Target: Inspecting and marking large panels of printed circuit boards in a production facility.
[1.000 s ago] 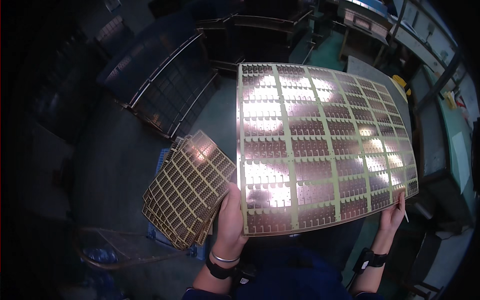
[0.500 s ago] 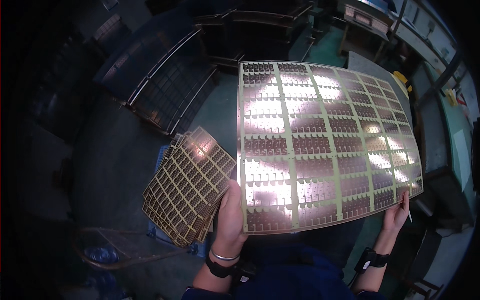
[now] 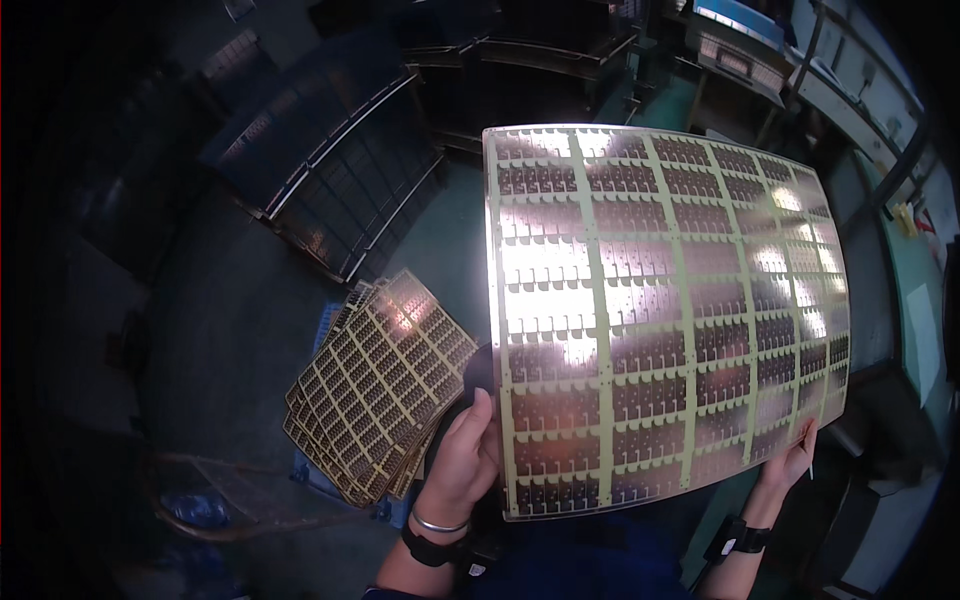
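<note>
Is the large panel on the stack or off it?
Off: the left hand and right hand hold the panel; the stack lies to its left.

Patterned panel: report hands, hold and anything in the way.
Left hand on left edge, right hand on lower edge near right corner. Patterned panel raised, face reflecting light. Panel stack to its left, not covering it.

Text: none legible | numbers: none legible | signs: none legible (dim toward the edges)
</note>
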A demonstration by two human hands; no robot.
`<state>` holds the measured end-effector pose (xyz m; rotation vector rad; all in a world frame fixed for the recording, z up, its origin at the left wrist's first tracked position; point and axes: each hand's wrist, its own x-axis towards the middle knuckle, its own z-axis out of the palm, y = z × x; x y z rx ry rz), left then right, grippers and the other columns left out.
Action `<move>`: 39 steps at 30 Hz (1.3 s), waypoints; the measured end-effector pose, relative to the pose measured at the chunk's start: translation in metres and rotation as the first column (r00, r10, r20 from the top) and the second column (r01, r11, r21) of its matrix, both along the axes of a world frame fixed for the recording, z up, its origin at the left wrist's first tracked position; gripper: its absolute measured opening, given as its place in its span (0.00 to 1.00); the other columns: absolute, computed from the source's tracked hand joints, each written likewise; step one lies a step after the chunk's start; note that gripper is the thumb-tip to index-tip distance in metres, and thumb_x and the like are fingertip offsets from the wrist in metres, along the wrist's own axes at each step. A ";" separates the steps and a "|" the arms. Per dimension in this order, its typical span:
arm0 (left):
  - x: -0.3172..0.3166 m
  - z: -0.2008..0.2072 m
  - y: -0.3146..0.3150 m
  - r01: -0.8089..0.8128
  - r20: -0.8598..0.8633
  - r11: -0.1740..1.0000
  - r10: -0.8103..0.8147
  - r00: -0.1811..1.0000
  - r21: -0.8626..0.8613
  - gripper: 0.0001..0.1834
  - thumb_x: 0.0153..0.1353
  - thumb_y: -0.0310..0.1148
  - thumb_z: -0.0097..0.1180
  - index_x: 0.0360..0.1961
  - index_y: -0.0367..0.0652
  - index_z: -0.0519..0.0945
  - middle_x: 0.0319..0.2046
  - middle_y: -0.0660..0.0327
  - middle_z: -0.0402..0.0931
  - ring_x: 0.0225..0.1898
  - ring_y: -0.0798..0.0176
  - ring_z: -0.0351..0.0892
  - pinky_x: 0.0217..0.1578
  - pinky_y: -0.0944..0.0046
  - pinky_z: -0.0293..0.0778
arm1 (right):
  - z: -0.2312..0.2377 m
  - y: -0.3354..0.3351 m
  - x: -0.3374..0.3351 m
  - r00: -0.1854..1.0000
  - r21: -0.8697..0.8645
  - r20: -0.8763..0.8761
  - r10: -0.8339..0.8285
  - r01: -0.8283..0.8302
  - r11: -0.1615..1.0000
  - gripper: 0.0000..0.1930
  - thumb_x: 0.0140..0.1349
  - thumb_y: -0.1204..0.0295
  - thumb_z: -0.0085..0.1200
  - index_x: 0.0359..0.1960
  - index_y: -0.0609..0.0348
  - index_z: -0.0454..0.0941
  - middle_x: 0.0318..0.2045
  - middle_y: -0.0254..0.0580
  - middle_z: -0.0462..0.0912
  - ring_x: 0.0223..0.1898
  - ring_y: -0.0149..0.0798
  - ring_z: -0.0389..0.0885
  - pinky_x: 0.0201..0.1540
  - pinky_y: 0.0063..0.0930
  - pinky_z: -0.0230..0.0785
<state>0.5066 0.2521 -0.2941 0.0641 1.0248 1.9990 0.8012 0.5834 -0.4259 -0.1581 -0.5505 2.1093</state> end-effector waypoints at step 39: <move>-0.051 -0.039 -0.029 -0.765 -0.522 0.605 0.589 0.617 -0.221 0.14 0.65 0.38 0.46 0.23 0.44 0.69 0.15 0.69 0.64 0.16 0.76 0.62 0.17 0.76 0.58 | 0.095 -0.021 -0.014 0.912 0.166 0.340 -0.229 0.181 0.969 0.36 0.51 0.73 0.55 0.61 0.69 0.53 0.57 0.55 0.64 0.58 0.47 0.66 0.61 0.39 0.56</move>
